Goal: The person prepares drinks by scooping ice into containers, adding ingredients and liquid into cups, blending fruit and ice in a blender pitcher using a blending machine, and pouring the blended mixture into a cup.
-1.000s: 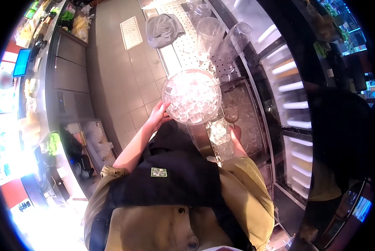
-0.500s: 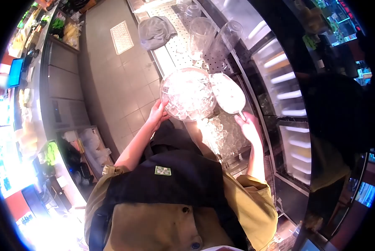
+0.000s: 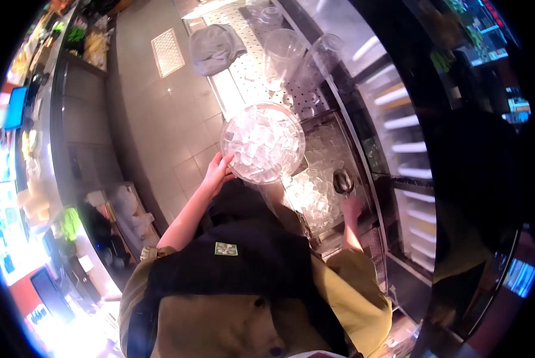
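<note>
In my left hand point(image 3: 218, 170) is the rim of a clear round tub point(image 3: 226, 128), gripped at its near left side. Ice cubes point(image 3: 264, 142) fill the tub, which is held over the counter's edge beside the ice bin. My right hand point(image 3: 351, 207) is closed on the handle of a metal ice scoop point(image 3: 343, 181), down in the bin. Loose ice point(image 3: 315, 200) lies in the bin to the left of the scoop. The scoop looks dark and its far end is partly hard to make out.
Beyond the tub, a perforated metal counter point(image 3: 252, 77) carries clear pitchers point(image 3: 282, 56) and a grey cloth point(image 3: 215, 49). Stacked white-edged containers point(image 3: 406, 122) line the right side. Tiled floor point(image 3: 187, 119) with a drain grate point(image 3: 168, 52) lies left.
The scoop, which held ice beside the tub's rim, has moved down and toward me into the bin with my right hand. My left hand still holds the tub.
</note>
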Action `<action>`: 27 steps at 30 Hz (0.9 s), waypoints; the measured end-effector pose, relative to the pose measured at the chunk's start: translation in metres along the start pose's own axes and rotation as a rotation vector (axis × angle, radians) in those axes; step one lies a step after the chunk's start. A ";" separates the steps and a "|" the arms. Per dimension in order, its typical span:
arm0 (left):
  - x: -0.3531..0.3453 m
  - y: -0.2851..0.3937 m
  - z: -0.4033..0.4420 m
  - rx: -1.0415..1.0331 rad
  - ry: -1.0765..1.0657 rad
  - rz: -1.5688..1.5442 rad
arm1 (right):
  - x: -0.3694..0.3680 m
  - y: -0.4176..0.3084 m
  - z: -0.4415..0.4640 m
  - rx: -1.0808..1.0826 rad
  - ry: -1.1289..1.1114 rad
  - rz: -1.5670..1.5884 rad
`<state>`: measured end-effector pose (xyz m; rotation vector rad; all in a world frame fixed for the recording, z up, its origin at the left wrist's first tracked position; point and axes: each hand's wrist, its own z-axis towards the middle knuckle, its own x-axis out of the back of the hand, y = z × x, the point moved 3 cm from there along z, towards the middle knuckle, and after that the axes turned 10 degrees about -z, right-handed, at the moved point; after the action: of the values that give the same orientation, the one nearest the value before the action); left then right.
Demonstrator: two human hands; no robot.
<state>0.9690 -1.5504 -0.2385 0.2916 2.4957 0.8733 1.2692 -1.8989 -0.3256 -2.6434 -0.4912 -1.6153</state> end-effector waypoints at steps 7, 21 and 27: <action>0.006 -0.003 -0.006 0.021 -0.019 -0.016 | -0.075 -0.088 0.080 0.163 0.071 0.328; 0.002 0.003 -0.007 0.012 -0.112 -0.084 | -0.023 -0.088 0.031 0.380 -0.302 1.300; 0.012 0.003 -0.003 0.058 -0.202 -0.156 | 0.114 -0.066 -0.039 0.467 -0.320 1.010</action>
<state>0.9576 -1.5451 -0.2389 0.1910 2.3227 0.6752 1.2655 -1.8126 -0.2187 -2.1591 0.3956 -0.6738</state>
